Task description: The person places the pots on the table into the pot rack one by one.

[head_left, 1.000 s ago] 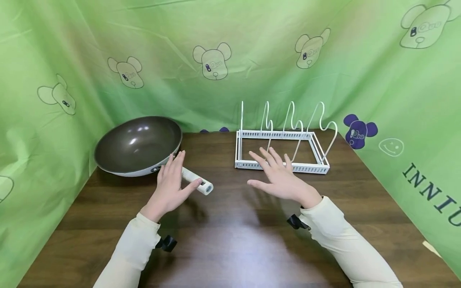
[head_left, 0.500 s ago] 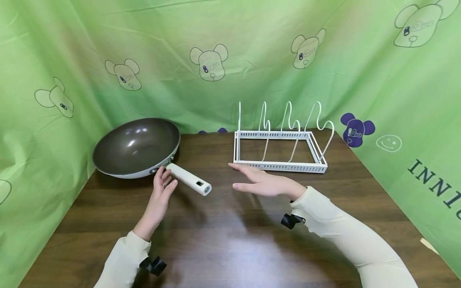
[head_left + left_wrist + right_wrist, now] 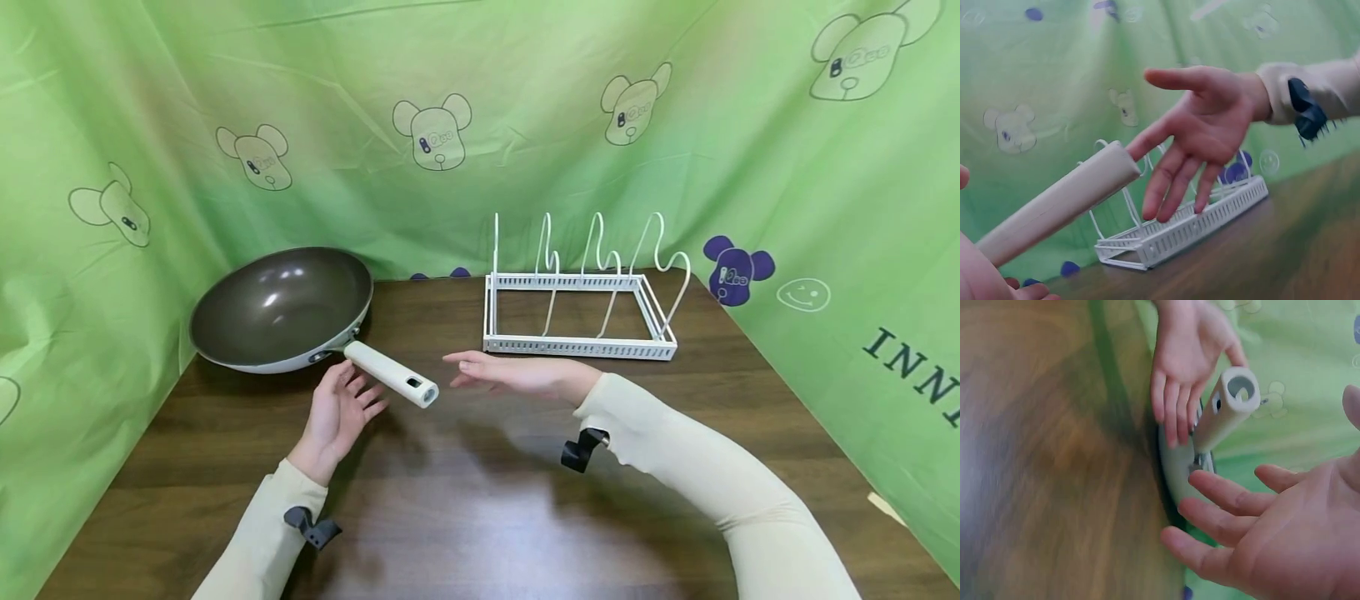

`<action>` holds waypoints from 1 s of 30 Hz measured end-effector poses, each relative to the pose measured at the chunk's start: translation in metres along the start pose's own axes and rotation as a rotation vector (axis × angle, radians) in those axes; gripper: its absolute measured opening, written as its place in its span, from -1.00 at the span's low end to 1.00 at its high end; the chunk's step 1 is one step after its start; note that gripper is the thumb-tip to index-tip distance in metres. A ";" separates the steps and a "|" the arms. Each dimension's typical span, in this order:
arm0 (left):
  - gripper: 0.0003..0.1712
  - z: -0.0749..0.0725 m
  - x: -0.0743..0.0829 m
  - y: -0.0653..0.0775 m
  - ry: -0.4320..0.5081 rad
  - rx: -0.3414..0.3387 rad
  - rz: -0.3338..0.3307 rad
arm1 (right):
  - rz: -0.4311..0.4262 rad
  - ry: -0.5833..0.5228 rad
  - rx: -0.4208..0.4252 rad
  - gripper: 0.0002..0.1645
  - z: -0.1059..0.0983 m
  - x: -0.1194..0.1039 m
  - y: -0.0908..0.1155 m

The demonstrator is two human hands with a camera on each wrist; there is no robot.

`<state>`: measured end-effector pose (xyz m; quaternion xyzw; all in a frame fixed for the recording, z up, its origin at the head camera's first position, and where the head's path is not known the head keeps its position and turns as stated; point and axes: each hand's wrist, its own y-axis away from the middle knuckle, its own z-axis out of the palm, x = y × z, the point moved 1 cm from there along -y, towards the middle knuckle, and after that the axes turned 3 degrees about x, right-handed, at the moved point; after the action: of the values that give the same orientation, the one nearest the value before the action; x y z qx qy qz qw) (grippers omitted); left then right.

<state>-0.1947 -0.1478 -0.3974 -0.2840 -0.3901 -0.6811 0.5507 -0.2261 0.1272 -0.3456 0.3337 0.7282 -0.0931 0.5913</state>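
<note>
A dark-lined wok [image 3: 281, 308] with a pale outer wall stands at the table's left, its white handle [image 3: 390, 373] slanting toward the front right. Just below the handle's inner end is my left hand [image 3: 339, 412], palm turned up and fingers loosely spread. It grips nothing; whether a fingertip touches the handle I cannot tell. My right hand [image 3: 517, 375] hovers to the right of the handle tip, fingers extended leftward. In the left wrist view the right hand [image 3: 1204, 125] shows spread fingers and a bare palm near the handle end [image 3: 1119, 165].
A white wire pan rack [image 3: 581, 346] with several upright curved dividers stands at the back right of the brown wooden table [image 3: 480, 517]. Green printed cloth [image 3: 337, 167] surrounds the table at the back and sides.
My left hand has drawn back from over the handle and turned palm up below it. My right hand has moved left, from in front of the rack toward the handle tip. The wok stays put.
</note>
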 end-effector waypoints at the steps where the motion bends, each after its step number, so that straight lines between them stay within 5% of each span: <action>1: -0.71 0.000 0.001 -0.004 0.040 0.004 -0.019 | -0.003 -0.044 -0.014 -0.21 0.001 0.000 -0.002; 6: -0.68 0.000 0.006 -0.023 0.195 0.025 -0.107 | 0.023 -0.255 -0.085 -0.19 0.009 -0.003 -0.015; 14: -0.38 0.008 0.008 -0.046 0.473 0.072 -0.186 | 0.095 -0.543 -0.153 -0.18 0.021 -0.004 -0.036; 21: -0.75 0.019 0.003 -0.059 0.703 0.181 -0.118 | 0.084 -0.648 -0.196 -0.32 0.027 -0.003 -0.048; 30: -0.93 0.027 -0.003 -0.058 0.838 0.191 -0.095 | 0.085 -0.690 -0.209 -0.48 0.038 0.007 -0.060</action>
<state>-0.2517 -0.1181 -0.3982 0.0876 -0.2069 -0.7231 0.6532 -0.2318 0.0644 -0.3781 0.2504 0.4768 -0.1006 0.8365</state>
